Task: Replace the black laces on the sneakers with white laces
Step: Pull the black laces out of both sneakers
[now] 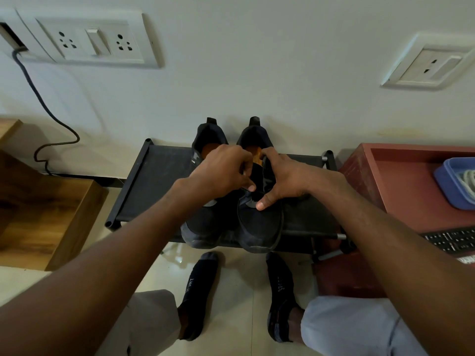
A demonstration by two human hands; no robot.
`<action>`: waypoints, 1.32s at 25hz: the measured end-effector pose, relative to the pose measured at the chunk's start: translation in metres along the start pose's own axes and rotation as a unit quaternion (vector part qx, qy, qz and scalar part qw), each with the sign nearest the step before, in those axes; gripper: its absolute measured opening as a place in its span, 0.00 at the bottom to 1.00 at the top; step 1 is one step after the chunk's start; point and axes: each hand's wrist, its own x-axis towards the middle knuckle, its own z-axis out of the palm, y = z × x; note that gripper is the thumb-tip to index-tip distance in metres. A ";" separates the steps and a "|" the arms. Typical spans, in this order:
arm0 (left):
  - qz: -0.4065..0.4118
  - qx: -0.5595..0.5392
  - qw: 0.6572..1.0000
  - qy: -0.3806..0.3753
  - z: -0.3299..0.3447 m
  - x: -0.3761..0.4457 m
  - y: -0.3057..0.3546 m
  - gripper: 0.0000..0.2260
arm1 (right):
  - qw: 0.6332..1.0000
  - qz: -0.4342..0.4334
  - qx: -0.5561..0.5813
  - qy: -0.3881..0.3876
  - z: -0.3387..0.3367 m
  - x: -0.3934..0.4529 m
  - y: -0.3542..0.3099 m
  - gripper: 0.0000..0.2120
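White wall behind black rack | black sneakers side by side on rack | left hand fingers curled, pinching at right sneaker's lacing | right hand grips its side | blue tub holds white laces on red table

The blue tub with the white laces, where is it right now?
The blue tub sits at the far right of the head view, on the red table, above the keyboard.

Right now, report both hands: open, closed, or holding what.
Left hand: fingers curled, pinching at the lacing of the right-side sneaker; the lace itself is hidden.
Right hand: grips the same sneaker's side, thumb pressed on its upper.
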 end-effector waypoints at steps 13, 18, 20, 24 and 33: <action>-0.038 -0.504 0.854 0.128 -0.030 -0.006 0.018 0.10 | 1.000 -0.009 -0.001 -0.002 0.000 -0.004 -0.003 0.61; -0.090 -0.139 0.982 0.090 -0.020 0.001 0.011 0.11 | 1.000 0.009 0.000 0.005 -0.002 -0.007 -0.004 0.59; -0.167 -0.048 0.976 0.131 -0.035 -0.004 0.002 0.10 | 1.000 0.011 0.010 0.000 -0.002 -0.006 -0.004 0.61; -0.249 0.067 0.957 0.134 -0.058 -0.023 -0.007 0.12 | 1.000 0.006 0.002 -0.012 -0.003 -0.009 -0.008 0.65; -0.119 0.165 0.979 -0.031 -0.029 -0.017 -0.005 0.39 | 0.992 -0.079 -0.039 0.089 -0.011 -0.020 -0.029 0.14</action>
